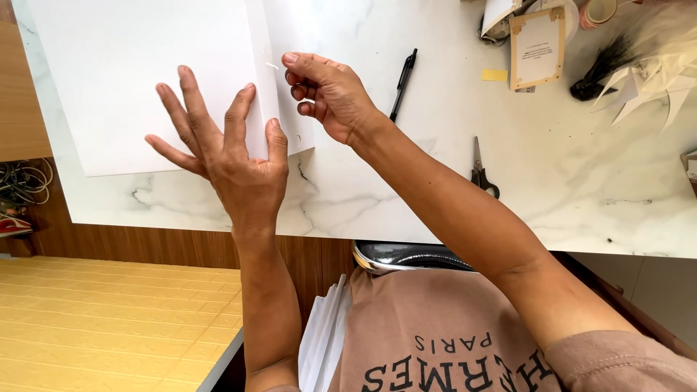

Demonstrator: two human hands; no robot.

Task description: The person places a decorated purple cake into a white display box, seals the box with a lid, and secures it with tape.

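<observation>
We see a large white paper sheet [145,80] lying on the far left part of a white marble-patterned table [552,189], a fold standing up along its right side. Our left hand [232,163] lies open, fingers spread flat on the sheet's near right corner. Our right hand [330,94] curls around the folded edge, thumb and fingertips pinching it. Just right of that hand lies a black pen [404,83]; nearer and further right, scissors [481,173]. A yellow sticky note [494,75] and a framed card [537,49] sit far right.
</observation>
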